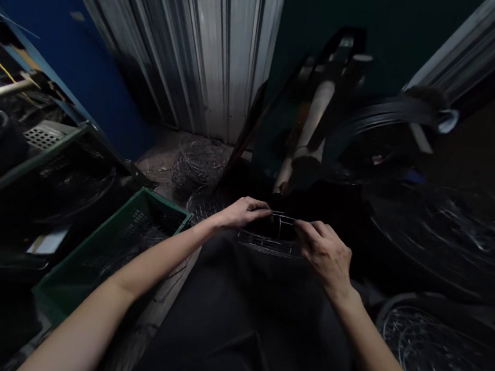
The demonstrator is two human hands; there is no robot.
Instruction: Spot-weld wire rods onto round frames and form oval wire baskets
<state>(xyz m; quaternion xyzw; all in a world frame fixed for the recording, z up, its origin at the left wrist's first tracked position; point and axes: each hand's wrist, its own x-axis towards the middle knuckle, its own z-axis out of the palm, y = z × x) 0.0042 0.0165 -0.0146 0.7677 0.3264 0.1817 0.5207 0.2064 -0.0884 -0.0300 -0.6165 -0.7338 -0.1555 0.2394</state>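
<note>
Between my two hands is a round frame of thin metal wire (264, 244), with several parallel rings joined by short crosswires. My left hand (247, 212) pinches its far rim from the left, thumb and fingers together. On the right, my right hand (324, 248) is closed on the same rim with its fingers bent over the wire. The near side of the frame hangs just above a dark cloth (236, 307) that covers my lap. Beyond my hands stands a machine with a pale cylindrical arm (315, 119).
At left a green plastic crate (76, 274) holds wire pieces. Tangled wire coils (199, 166) lie on the floor by the corrugated metal wall (208, 47). A round tub (393, 307) of wire rings stands at lower right. A wire coil (381, 114) hangs beside the machine.
</note>
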